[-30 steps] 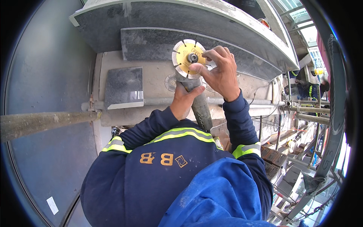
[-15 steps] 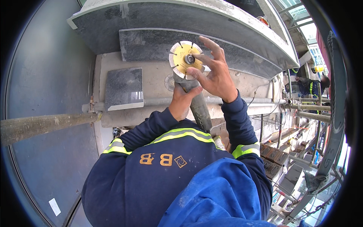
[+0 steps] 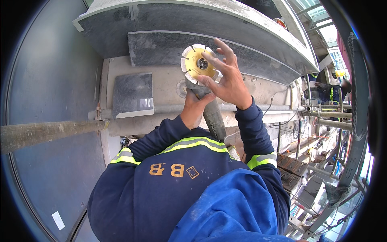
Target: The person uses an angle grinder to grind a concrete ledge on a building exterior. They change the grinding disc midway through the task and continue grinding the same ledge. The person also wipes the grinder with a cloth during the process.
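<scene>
The left hand (image 3: 193,109) was closed around the angle grinder (image 3: 214,120) just below its head, while the right hand (image 3: 233,82) was open, its fingers spread, thumb and forefinger over the yellow segmented cutting disc (image 3: 192,66); whether they touched it could not be told. The grinder stood disc-end away from the body, above a pale ledge (image 3: 121,64). A grey disc (image 3: 181,88) lay behind it, a cut stone slab (image 3: 132,92) to the left, a long slab (image 3: 155,47) beyond. A horizontal pipe (image 3: 250,108) crossed between body and ledge.
</scene>
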